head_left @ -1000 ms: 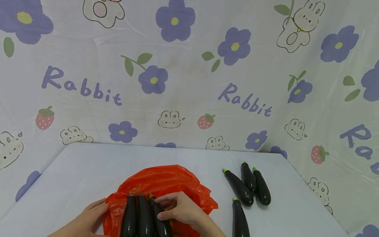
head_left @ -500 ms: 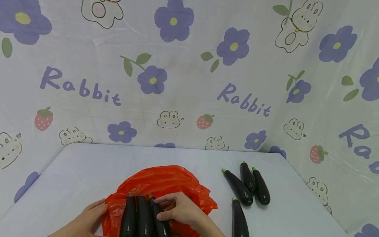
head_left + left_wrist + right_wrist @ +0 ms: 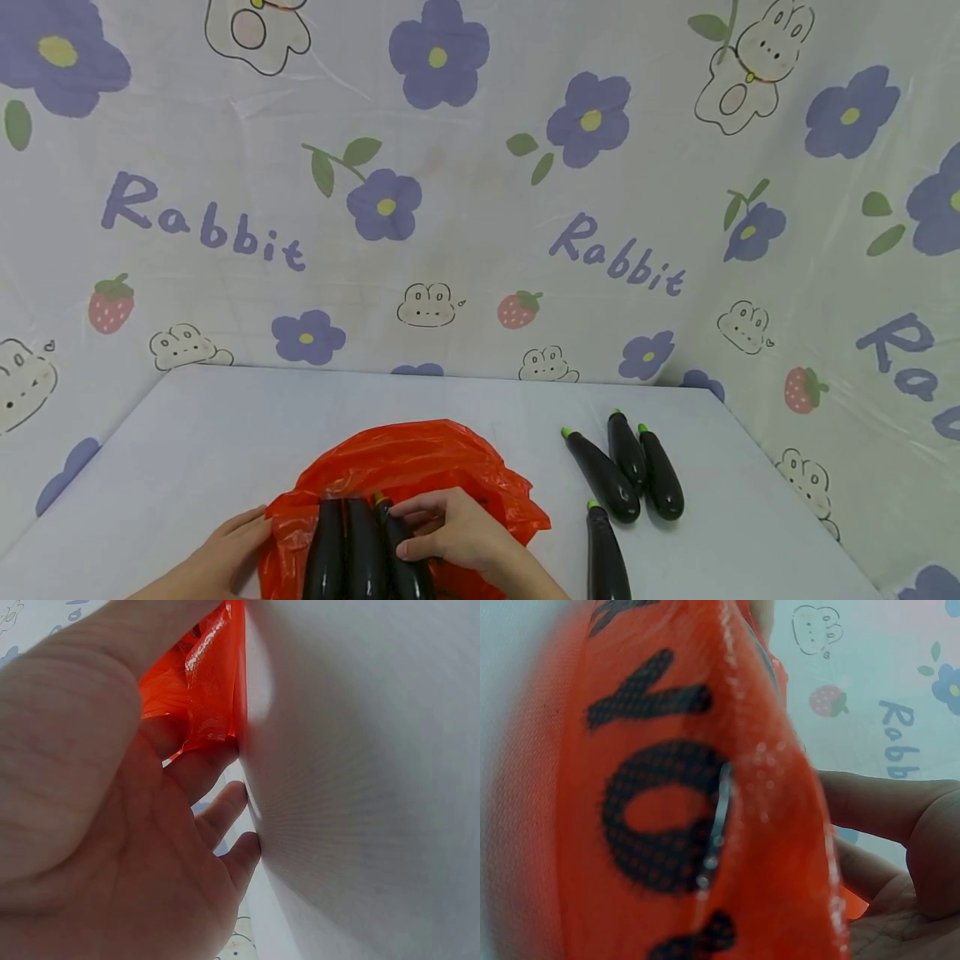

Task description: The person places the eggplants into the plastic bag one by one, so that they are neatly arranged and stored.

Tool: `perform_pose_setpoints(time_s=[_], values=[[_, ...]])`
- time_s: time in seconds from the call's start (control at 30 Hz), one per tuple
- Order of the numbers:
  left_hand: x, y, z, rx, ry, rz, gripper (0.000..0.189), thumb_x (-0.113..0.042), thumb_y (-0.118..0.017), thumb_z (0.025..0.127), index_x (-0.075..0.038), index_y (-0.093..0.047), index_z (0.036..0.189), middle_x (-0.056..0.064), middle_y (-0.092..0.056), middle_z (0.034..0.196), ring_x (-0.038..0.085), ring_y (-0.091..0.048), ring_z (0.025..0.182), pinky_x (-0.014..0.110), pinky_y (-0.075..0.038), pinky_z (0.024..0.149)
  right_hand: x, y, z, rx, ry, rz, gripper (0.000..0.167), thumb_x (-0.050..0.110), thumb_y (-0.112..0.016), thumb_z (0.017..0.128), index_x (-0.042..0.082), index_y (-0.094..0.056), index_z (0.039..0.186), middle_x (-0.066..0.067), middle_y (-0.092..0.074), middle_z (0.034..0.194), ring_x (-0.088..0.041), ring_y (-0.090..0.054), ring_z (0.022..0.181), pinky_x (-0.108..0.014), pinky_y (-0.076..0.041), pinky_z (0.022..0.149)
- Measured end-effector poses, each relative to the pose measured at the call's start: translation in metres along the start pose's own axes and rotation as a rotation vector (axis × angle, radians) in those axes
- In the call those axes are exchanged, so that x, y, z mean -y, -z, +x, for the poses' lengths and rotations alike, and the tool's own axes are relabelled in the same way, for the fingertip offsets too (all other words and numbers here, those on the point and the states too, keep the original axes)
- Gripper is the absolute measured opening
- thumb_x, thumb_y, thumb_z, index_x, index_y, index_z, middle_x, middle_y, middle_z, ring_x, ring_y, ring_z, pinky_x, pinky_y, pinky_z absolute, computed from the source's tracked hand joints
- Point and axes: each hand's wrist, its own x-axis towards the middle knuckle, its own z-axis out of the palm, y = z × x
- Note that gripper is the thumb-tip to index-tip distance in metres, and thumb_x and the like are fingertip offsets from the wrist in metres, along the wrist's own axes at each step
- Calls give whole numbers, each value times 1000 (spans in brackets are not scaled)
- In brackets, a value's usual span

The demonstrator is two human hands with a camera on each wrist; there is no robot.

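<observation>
Toward the near edge of the bench [image 3: 202,442], the left grip [image 3: 225,554], fingers extended, touches a red plastic bag [image 3: 427,450]. Three dark eggplants [image 3: 365,554] lie side by side on it; the right grip [image 3: 461,533] pinches the rightmost one [image 3: 411,575]. Further right lies a single eggplant [image 3: 607,557], then a cluster of three [image 3: 628,454] toward the far right corner.

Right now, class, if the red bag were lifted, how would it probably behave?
The bag would probably flop, since it is creased. It may feel slippery, given its gloss. By itself it is likely light, as it looks thin.
</observation>
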Motion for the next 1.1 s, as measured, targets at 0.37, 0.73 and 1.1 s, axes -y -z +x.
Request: perform_pose_setpoints(time_s=[0.37, 0.73, 1.1], values=[[1, -1, 3, 17, 78, -19, 104, -43, -87, 69, 0, -36, 149, 26, -33, 149, 52, -27, 130, 69, -43, 88, 8, 6, -19, -53, 56, -77, 34, 11, -77, 85, 15, -73, 119, -1, -69, 102, -22, -64, 87, -38, -57, 77], [2, 0, 2, 8, 21, 7, 102, -40, -86, 70, 3, -36, 147, 28, -34, 147, 53, -28, 129, 68, -45, 87, 27, 58, -94, -205, 75, -38, 24, 21, -74, 90, 11, -74, 113, -4, -69, 106, -23, -61, 95, -36, -55, 83], [4, 1, 3, 14, 41, 12, 103, -42, -85, 72, 4, -34, 148, 28, -32, 148, 51, -28, 130, 68, -43, 89, -36, 134, -125, -707, -103, -148, 28, 13, -75, 88, 0, -70, 113, -8, -70, 100, -25, -66, 88, -41, -57, 76]])
